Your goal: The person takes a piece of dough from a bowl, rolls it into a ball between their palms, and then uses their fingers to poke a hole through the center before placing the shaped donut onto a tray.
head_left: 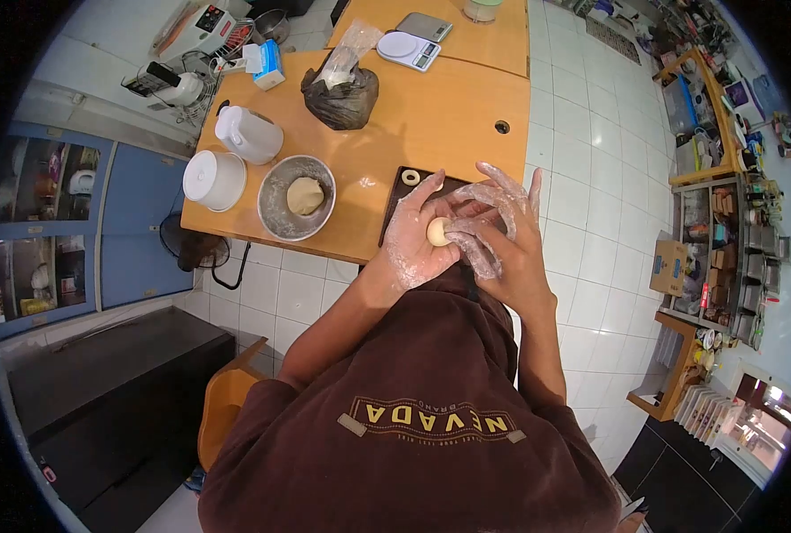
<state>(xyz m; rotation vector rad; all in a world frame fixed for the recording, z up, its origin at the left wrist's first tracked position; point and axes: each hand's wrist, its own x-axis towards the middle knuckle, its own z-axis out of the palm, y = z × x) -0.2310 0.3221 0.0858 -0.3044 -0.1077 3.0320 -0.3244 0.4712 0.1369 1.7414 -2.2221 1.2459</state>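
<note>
A small pale dough ball (438, 232) rests on the palm of my left hand (413, 240), whose fingers are spread and dusted with flour. From the right, my right hand (500, 235), also floury, touches the ball with its fingertips. Partly hidden behind my hands is a dark tray (395, 206) at the table's edge, with a ring-shaped dough piece (411, 178) on it. To the left, a metal bowl (273, 208) holds a larger lump of dough (305, 196).
On the wooden table (449, 107) are a white lidded tub (215, 180), a white pitcher (250, 136), a black plastic bag (342, 99), a blue box (269, 67) and a white scale (409, 50). An orange chair (227, 404) stands at the lower left.
</note>
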